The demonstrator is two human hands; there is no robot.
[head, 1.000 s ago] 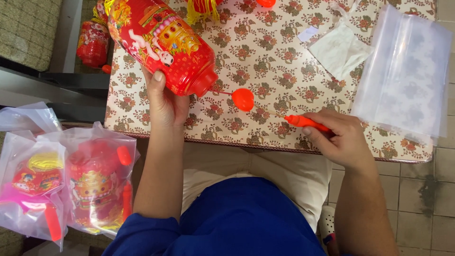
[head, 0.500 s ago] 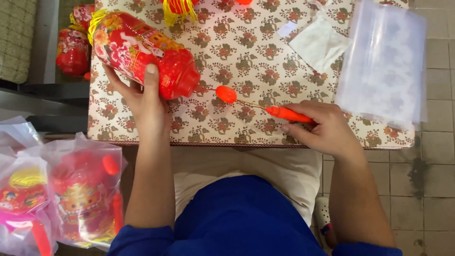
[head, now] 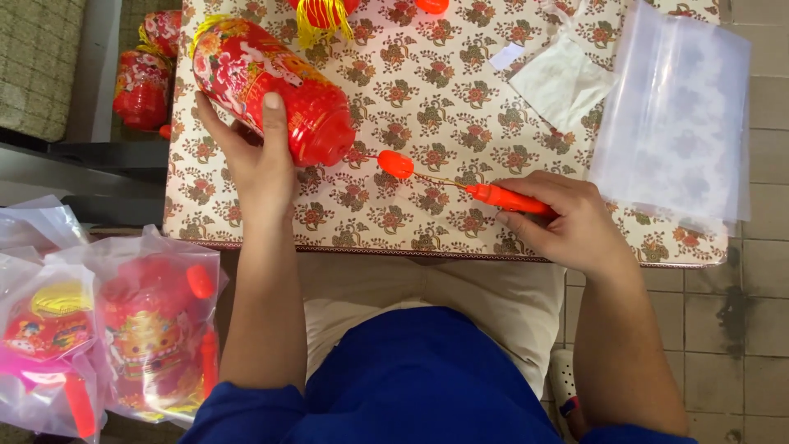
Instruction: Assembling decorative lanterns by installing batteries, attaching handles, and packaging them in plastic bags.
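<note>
The fingers [head: 271, 123] of the left hand [head: 255, 160] are wrapped around the red lantern [head: 271, 86], with the thumb on top of its side, so this hand is closed on it. The lantern lies tilted on the patterned surface [head: 427, 107]; its long axis runs from the upper left, where the yellow fringe is, down to the lower right, where the round end opening faces. The right hand [head: 571, 222] is closed on the orange handle stick [head: 501, 197], which lies almost flat and points to the left. A thin rod joins the stick to the small orange cap [head: 395, 164]. This cap is just beside the open end of the lantern, a little to the lower right of it, not touching. The right hand is therefore the nearer one to the cap, and the lantern mouth lies to the left and slightly up from it. Clear plastic bags [head: 674, 123] lie at the right edge.
</note>
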